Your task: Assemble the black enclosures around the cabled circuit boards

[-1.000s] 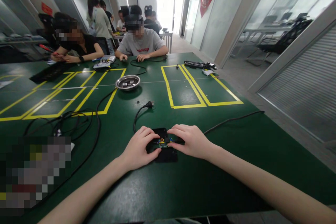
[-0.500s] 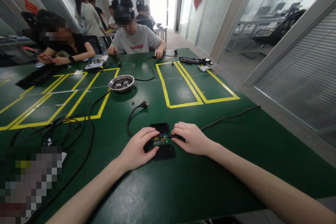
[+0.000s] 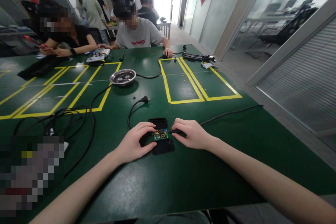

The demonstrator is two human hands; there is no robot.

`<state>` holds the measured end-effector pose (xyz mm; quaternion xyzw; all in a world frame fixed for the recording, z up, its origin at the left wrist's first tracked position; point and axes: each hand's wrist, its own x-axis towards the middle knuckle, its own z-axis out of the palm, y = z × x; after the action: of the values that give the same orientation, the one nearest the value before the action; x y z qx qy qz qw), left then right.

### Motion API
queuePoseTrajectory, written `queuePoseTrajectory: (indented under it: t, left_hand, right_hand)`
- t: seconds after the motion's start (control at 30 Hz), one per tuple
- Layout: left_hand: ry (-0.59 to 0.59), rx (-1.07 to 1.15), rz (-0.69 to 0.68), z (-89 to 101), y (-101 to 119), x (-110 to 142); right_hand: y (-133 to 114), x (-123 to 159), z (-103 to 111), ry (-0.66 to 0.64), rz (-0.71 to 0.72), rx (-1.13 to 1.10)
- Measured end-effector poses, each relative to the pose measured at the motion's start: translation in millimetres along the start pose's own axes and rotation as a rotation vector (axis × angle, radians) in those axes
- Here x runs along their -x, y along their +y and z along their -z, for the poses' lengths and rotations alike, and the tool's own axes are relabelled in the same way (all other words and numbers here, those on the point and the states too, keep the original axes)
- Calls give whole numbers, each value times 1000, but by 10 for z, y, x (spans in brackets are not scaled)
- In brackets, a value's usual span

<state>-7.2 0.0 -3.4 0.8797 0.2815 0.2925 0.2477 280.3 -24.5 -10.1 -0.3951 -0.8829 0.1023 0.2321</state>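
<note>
A small green circuit board point(image 3: 161, 135) with copper-wound coils lies on the table between my hands. Above it sits one black plastic case half point(image 3: 158, 123), and below it another flat black case half point(image 3: 163, 146). My left hand point(image 3: 135, 141) curves around the board's left side, thumb and fingers apart, fingertips by the board's left edge and thumb at the lower half. At the right end, my right hand point(image 3: 193, 133) pinches the black cable point(image 3: 231, 113) where its thin coloured wires meet the board. A plug on a short black cord point(image 3: 144, 99) lies beyond my left hand.
Farther off stands a metal bowl point(image 3: 123, 77) with metal parts inside. Coiled black cables point(image 3: 63, 119) lie at the left, near a pixelated object point(image 3: 34, 175). Yellow tape outlines point(image 3: 187, 102) mark the green table point(image 3: 147, 189). Across it, a co-worker's hand point(image 3: 167, 52) rests on a dark object.
My left fingers have spread a little and drawn back, showing more of the board. The view has shifted slightly. Across the table, the co-worker's hand and the cable beside it have moved right.
</note>
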Motion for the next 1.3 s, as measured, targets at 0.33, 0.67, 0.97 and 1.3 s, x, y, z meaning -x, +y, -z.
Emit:
queuePoseTrajectory:
  t: [0.33,0.67,0.97,1.3]
  left_hand:
    - [-58,11,-34,-4,-77,19]
    - [21,-56,-16,-1,-46,-23]
    - [13,-19,38,-20,-66,-18]
    - [15,-44,7,-49,-88,-8]
  right_hand:
    - [-118,-13,-47,-14,-106,3]
    - [-137,21,-17,-45,-151,-24]
    - [-145,47,0,-1,-146,-76]
    - [-151,47,-19,36,-162,-90]
